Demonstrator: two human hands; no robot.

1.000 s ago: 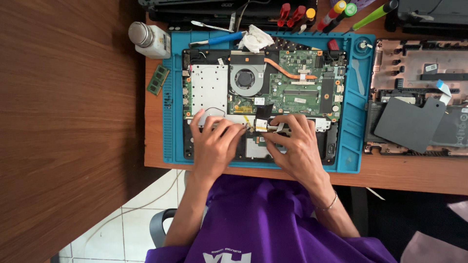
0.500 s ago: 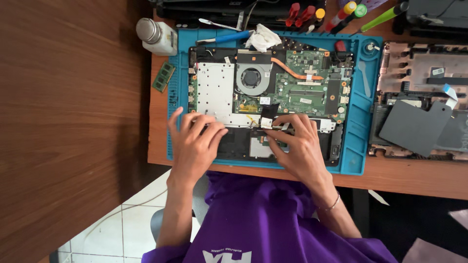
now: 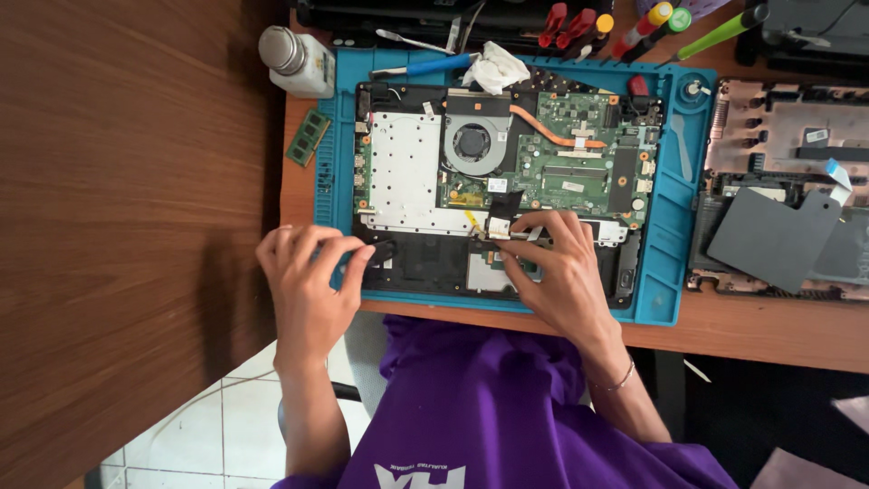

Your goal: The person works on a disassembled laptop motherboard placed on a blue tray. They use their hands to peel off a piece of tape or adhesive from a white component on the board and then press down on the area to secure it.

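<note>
Right hand [image 3: 561, 272] pinches the flat cable [image 3: 500, 228] at 12 o'clock; left hand [image 3: 308, 281], fingers curled, steadies the laptop [image 3: 407, 181]: pull it straight, gently.

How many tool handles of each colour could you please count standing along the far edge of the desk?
Red handles: 2
Yellow-tipped handles: 2
Green handles: 2
Blue handle: 1
Total: 7
</note>
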